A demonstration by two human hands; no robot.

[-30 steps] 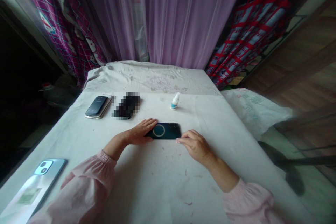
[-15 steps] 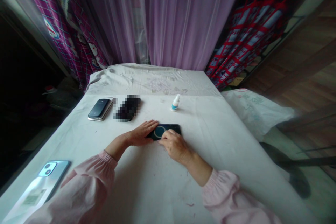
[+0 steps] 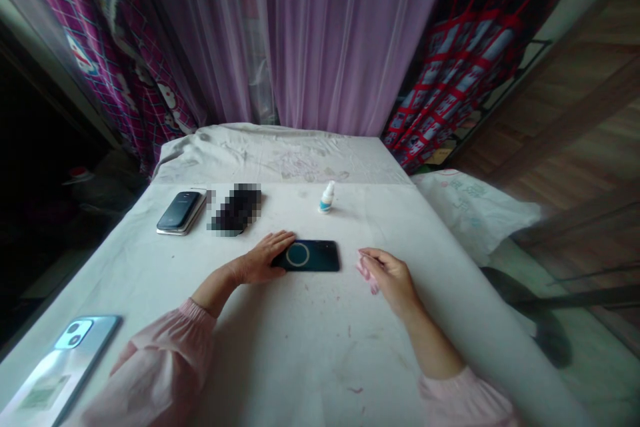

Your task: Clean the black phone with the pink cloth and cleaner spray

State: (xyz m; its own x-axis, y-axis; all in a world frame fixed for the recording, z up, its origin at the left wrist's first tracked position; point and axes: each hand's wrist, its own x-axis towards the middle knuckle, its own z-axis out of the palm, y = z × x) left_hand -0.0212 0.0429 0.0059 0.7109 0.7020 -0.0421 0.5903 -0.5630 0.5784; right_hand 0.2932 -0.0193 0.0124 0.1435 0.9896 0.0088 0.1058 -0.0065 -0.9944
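Note:
A dark smartphone (image 3: 320, 256) with a pale ring on its face lies flat on the white-covered table. My left hand (image 3: 263, 257) holds its left end, with the fingers along the far edge and the thumb by the near edge. To the right of the phone and apart from it, my right hand (image 3: 393, 273) pinches a small pink cloth (image 3: 367, 271) that hangs below the fingertips. Beyond the phone stands a small white spray bottle (image 3: 327, 200) with a blue label.
At the left, a dark phone (image 3: 181, 209) rests on a lighter one. Beside them is a pixelated black object (image 3: 237, 209). A silvery-blue phone (image 3: 67, 367) lies near the table's left front. A white plastic bag (image 3: 475, 207) is beyond the right edge; purple curtains (image 3: 325, 40) hang behind.
My right hand has lifted off the phone and moved right, bringing the pink cloth into sight. My left hand keeps its place on the phone. The whole view has shifted slightly.

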